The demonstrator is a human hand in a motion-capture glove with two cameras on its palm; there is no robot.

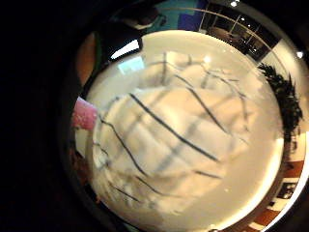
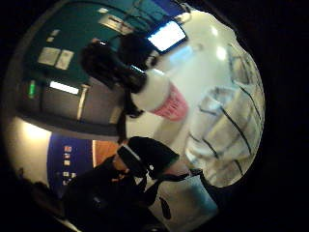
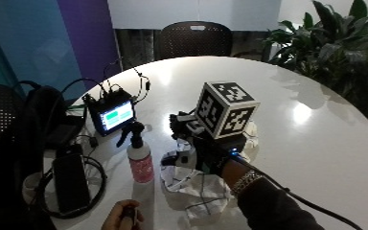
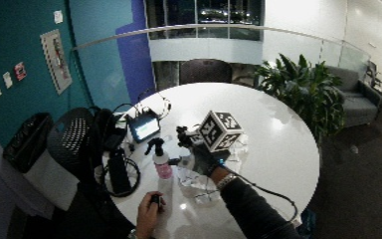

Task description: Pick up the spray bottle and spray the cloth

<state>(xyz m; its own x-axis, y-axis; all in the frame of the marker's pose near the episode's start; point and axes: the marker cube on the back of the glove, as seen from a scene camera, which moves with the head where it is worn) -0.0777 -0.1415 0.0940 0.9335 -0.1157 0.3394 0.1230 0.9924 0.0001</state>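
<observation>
The spray bottle [image 3: 139, 160] stands upright on the white round table [image 3: 311, 143]; it is white with a pink label and a black trigger head. My gloved right hand [image 3: 195, 146] hovers just to its right, apart from it, fingers relaxed and holding nothing. Under the hand lies the crumpled white cloth [image 3: 193, 191] with thin dark stripes. The little finger side palm view is mostly cloth [image 1: 169, 140], with the pink label [image 1: 84, 114] at its border. In the thumb side palm view the bottle [image 2: 154, 94] stands beside the cloth [image 2: 231, 130].
A small lit monitor [image 3: 110, 115] with cables stands behind the bottle. A flat black device [image 3: 69, 182] in a cable loop lies at the table's left edge. The person's bare hand [image 3: 123, 218] holds a small dark object by the near edge. A chair [image 3: 193, 38] and plant [image 3: 337, 48] stand beyond.
</observation>
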